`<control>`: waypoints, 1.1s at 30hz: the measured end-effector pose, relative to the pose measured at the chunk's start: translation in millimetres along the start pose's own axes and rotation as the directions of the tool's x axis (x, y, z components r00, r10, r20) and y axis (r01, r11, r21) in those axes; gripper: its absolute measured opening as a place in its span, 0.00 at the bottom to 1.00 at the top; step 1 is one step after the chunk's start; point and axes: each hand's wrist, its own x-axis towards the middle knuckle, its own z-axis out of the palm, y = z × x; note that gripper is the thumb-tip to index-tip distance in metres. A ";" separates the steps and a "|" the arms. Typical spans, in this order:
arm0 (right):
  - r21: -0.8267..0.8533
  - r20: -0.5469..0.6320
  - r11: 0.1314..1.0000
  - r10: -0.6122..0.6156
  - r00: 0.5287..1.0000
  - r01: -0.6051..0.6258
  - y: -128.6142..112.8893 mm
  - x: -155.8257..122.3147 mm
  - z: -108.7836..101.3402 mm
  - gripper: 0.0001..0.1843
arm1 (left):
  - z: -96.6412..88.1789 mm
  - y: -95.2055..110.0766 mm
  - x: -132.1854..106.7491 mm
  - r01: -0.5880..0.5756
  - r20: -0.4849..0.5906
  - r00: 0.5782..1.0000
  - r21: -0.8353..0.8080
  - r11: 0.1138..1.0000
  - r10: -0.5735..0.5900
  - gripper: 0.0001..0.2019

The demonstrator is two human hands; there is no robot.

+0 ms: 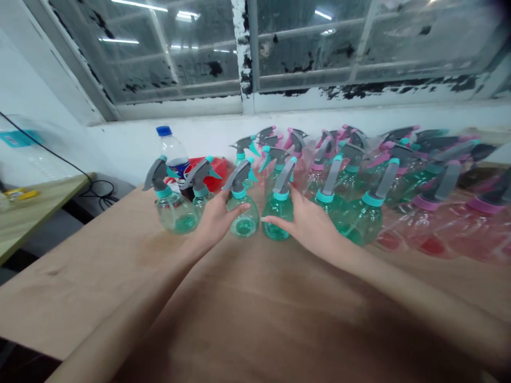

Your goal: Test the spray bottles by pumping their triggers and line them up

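Note:
My left hand (219,217) is wrapped round the left side of a clear green spray bottle (246,219) with a grey trigger head and teal collar. Its thumb lies across the front of the bottle. Beside it, my right hand (309,219) grips a deeper green spray bottle (275,230), thumb across the front and fingers behind the right side. Both bottles stand upright at the front of the group, a small gap between them. Left of my left hand are two more green bottles, the nearer one a spray bottle (178,215) standing at the end.
Several green and pink spray bottles (431,223) crowd the right and back of the wooden table (223,314). A blue-capped plastic bottle (170,143) and a red container (219,170) stand behind, near the wall and window (159,58). At left, a black cable (101,194) hangs by another table (48,213).

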 end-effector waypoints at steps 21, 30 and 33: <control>-0.230 0.082 0.971 -0.043 0.996 0.061 -11.6 -43.4 -5.5 0.35 | -5.2 49.9 -82.9 0.042 -0.037 0.998 -0.237 0.971 -0.052 0.23; -0.161 0.014 0.966 -0.203 0.979 0.203 13.0 -120.1 -31.4 0.39 | 41.7 111.4 -79.6 -0.111 0.253 0.943 -0.376 0.920 0.217 0.31; -0.134 -0.041 0.965 -0.233 0.972 0.225 23.6 -137.1 -36.8 0.43 | 57.0 133.3 -85.7 -0.147 0.209 0.948 -0.386 0.911 0.241 0.19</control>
